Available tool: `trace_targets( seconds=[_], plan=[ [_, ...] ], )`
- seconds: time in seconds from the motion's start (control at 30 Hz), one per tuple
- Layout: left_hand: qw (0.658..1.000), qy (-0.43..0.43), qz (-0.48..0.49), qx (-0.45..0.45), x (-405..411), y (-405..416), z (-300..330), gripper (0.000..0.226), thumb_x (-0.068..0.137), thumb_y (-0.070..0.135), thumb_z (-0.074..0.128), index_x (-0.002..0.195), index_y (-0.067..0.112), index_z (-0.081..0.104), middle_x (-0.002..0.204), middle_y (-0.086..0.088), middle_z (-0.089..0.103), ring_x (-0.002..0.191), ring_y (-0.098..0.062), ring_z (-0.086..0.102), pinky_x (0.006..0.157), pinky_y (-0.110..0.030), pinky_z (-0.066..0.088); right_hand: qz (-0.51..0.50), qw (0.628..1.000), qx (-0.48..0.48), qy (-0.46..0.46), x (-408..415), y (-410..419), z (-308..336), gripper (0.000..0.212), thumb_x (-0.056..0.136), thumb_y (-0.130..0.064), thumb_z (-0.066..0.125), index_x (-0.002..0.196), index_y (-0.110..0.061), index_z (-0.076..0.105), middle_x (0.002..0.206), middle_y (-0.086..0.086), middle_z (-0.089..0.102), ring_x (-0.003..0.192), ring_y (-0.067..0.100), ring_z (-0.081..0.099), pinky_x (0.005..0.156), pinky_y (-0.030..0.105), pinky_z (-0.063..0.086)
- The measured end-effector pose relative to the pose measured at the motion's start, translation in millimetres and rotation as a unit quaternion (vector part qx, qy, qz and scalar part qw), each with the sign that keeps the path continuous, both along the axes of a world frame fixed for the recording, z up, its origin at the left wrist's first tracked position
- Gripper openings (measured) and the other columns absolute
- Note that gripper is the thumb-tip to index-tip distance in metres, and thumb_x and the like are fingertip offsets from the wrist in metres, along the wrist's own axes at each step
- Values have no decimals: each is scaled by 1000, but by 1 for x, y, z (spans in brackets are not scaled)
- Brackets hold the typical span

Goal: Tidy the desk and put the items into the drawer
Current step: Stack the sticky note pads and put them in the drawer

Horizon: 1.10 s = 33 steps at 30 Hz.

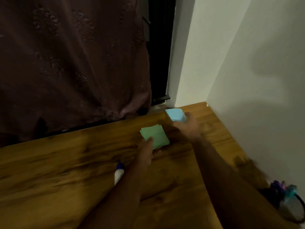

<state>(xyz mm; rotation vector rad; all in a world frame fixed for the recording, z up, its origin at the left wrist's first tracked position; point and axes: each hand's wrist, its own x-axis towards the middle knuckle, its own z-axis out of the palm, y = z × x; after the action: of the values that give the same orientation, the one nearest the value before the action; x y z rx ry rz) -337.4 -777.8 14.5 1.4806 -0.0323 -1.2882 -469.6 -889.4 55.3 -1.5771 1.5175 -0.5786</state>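
We are looking down at what appears to be a room in a home, at a desk pushed into a corner. The wooden desk (66,162) has a warm brown grain and meets a plain white wall (247,63) on the right. Behind it hangs a heavy dark brown curtain (74,63) with a faint raised pattern, its hem bunching at the desk's far edge. Household stationery lies about: a green pad of paper squares (158,134), a blue pad (175,114), a white tube with a blue cap (119,173), and a dark mesh pen holder (290,205) at the right edge. The lighting is dim and the view is blurred.
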Motion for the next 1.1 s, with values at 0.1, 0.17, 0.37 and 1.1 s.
trace_targets(
  seconds=[0.1,0.17,0.37,1.1],
  plan=[
    [999,10,42,0,13,9,6,39,99,24,51,135,10,44,118,-14,54,89,-26,60,60,-37,54,53,997,-8,48,38,44,5,90,56,-58,77,134,-25,45,124,7,55,115,29,54,91,50,53],
    [998,9,61,-1,24,17,9,38,98,28,52,130,8,52,121,-16,59,96,-29,61,60,-37,54,108,989,-20,101,60,73,6,85,62,-55,76,135,-27,43,126,9,50,120,30,47,98,46,46],
    [988,-3,139,-62,73,80,20,60,97,61,30,116,14,61,106,-12,68,96,-28,65,69,-38,55,212,960,-64,171,122,140,9,79,72,-53,71,139,-26,40,133,10,43,124,30,40,103,42,36],
    [933,-317,139,98,401,418,34,36,102,28,40,135,13,36,119,-14,51,101,-26,54,68,-36,53,317,933,154,-67,454,420,-4,39,91,-17,65,128,-5,56,123,12,61,107,28,60,88,46,56]
  ],
)
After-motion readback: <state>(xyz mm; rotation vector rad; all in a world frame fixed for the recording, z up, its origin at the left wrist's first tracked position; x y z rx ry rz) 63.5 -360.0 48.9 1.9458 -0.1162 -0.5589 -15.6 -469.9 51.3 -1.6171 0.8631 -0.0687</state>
